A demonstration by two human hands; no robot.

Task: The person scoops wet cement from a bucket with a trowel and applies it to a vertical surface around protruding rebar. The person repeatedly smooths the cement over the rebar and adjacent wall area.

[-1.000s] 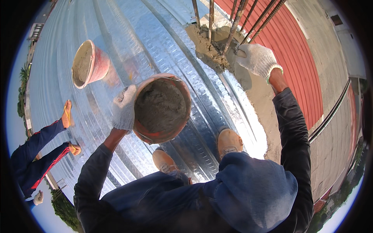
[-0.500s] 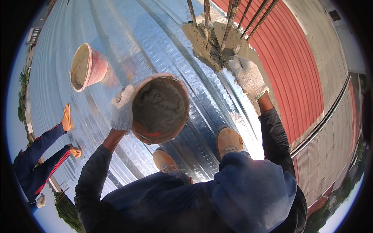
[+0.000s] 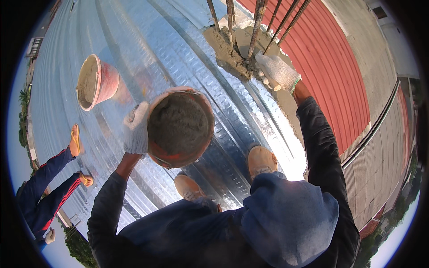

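Observation:
My left hand [image 3: 136, 129], in a pale knit glove, grips the left rim of a reddish bucket [image 3: 206, 139]. Grey wet mortar [image 3: 178, 127] lies inside it. At the upper right my gloved right hand [image 3: 278, 71] is closed round the wooden handle of a trowel [image 3: 277, 87]. The handle's butt shows below the fingers; I cannot make out the blade. This hand is over the edge of a patch of mortar [image 3: 232, 57], from which several rusty steel bars [image 3: 255, 29] stick up.
A second pinkish bucket [image 3: 107, 82] with mortar stands tilted in view at the upper left. Ribbed metal decking [image 3: 147, 58] lies underfoot. Beyond its right edge is a red corrugated roof [image 3: 330, 85]. Another person's sandalled foot [image 3: 74, 140] is at the left.
My right hand has shifted slightly left and up along the mortar, its wrist turned so more of the handle shows. My left hand still holds the bucket, which sits slightly further left in view.

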